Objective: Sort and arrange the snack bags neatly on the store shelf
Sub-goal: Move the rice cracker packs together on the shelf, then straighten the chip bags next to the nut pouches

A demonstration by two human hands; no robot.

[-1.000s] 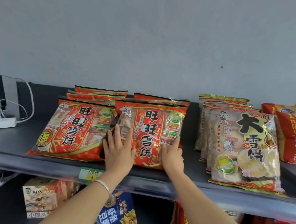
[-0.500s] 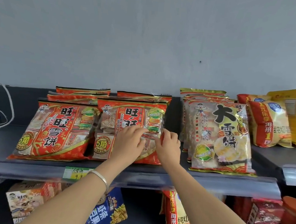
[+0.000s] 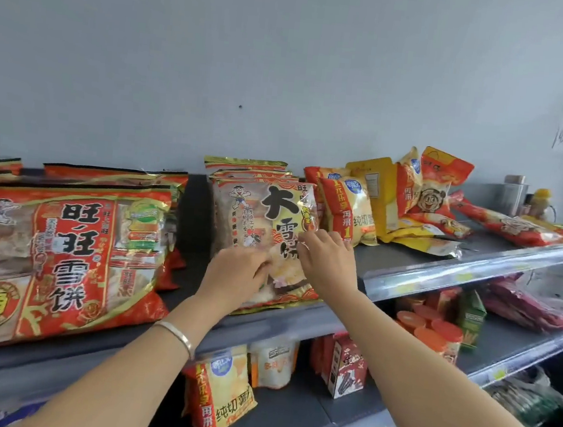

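A gold rice cracker bag (image 3: 256,211) with large black characters stands at the front of a short row of the same bags on the grey top shelf (image 3: 300,320). My left hand (image 3: 236,274) grips its lower middle with curled fingers. My right hand (image 3: 327,262) pinches the bag's front near its right edge. To the left stand large red rice cracker bags (image 3: 62,261), several in rows one behind another. Right of the gold bags are yellow chip bags (image 3: 352,213), some leaning and some lying flat.
Red snack bags (image 3: 512,228) lie flat at the shelf's far right near a metal can (image 3: 513,198). The lower shelf holds a chip bag (image 3: 222,390), small cartons (image 3: 347,367) and orange-lidded tubs (image 3: 433,331). A grey wall stands close behind.
Both hands left the red cracker bag and moved right onto the gold bag. The view shifted right and came closer to the shelf.
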